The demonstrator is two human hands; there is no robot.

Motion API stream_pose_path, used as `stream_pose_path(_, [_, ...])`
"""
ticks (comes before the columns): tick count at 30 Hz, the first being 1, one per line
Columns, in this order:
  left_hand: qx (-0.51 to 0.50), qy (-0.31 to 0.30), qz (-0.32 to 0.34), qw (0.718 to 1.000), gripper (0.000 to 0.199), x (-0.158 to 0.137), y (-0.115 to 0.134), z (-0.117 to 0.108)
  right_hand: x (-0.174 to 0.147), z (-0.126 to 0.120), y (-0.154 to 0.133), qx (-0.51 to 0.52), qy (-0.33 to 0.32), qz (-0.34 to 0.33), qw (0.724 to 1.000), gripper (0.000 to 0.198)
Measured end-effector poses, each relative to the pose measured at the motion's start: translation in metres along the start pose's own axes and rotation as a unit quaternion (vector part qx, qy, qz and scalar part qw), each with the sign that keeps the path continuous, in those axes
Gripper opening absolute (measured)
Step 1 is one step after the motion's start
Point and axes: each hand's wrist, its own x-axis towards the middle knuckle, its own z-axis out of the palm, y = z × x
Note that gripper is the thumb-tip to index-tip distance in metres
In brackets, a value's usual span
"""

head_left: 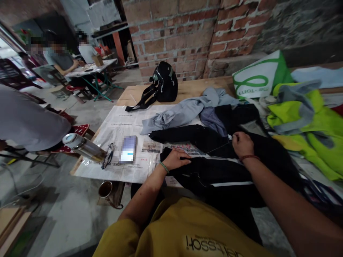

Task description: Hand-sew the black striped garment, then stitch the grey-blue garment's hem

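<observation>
Black trousers (pixel 225 167) with a white side stripe lie spread over the table in front of me. My left hand (pixel 175 159) rests flat on the end of the nearer leg, fingers stretched out. Farther right, my right hand (pixel 242 144) is on the dark cloth with its fingers curled in a pinch. A small whitish bit shows at its fingertips, but what they hold is hidden. A thin pale line runs from there over the fabric. Just beyond lie a grey garment (pixel 182 110) and a bluish-grey cloth (pixel 213 120).
Newspaper under clear plastic (pixel 107 125) covers the table's left part, with a phone (pixel 128 150), glasses (pixel 108 156) and a steel flask (pixel 84 146). A black bag (pixel 167 84) stands behind. Rightward are a green-white bag (pixel 259 76) and yellow-green clothing (pixel 302 117). Other people sit left.
</observation>
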Motion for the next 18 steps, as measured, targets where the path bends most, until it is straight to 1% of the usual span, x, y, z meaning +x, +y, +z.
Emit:
stream_pose_path(1, [-0.027,0.006,-0.011,1.000,0.020,0.000,-0.001,-0.001,0.000,0.000,-0.001,0.004,0.005,0.004,1.000,0.021])
stream_pose_path(3, [-0.067,0.025,-0.036,0.997,0.035,-0.001,-0.001,-0.005,0.000,0.000,-0.002,0.030,0.020,0.023,0.999,0.018])
stream_pose_path(5, [-0.078,0.039,-0.060,0.994,0.048,-0.002,0.000,-0.008,0.000,-0.003,-0.004,0.102,0.041,0.071,0.991,0.013])
stream_pose_path(6, [-0.081,0.040,-0.070,0.993,0.048,-0.002,-0.001,-0.010,0.002,-0.005,-0.005,0.156,0.050,0.106,0.981,0.011])
stream_pose_path(8, [-0.103,0.031,-0.089,0.990,0.035,-0.002,-0.003,-0.011,0.007,-0.013,-0.008,0.260,0.060,0.171,0.949,0.012])
stream_pose_path(9, [-0.125,0.029,-0.095,0.987,0.029,-0.002,-0.005,-0.011,0.011,-0.019,-0.010,0.300,0.062,0.192,0.932,0.014])
stream_pose_path(10, [-0.150,0.028,-0.097,0.983,0.026,-0.001,-0.007,-0.011,0.016,-0.026,-0.013,0.329,0.065,0.204,0.920,0.015])
stream_pose_path(12, [-0.189,0.041,-0.082,0.978,0.025,0.000,-0.011,-0.011,0.027,-0.045,-0.019,0.361,0.073,0.204,0.907,0.019])
stream_pose_path(15, [-0.203,0.065,-0.033,0.976,0.027,0.001,-0.012,-0.013,0.044,-0.082,-0.031,0.408,0.072,0.189,0.890,0.026])
stream_pose_path(16, [-0.207,0.068,-0.020,0.976,0.027,0.001,-0.011,-0.014,0.049,-0.096,-0.036,0.411,0.059,0.178,0.892,0.029])
stream_pose_path(17, [-0.213,0.071,-0.013,0.974,0.028,0.000,-0.010,-0.015,0.054,-0.109,-0.041,0.398,0.049,0.171,0.900,0.032])
stream_pose_path(18, [-0.222,0.070,-0.012,0.973,0.029,0.000,-0.008,-0.016,0.059,-0.123,-0.045,0.380,0.024,0.168,0.909,0.034])
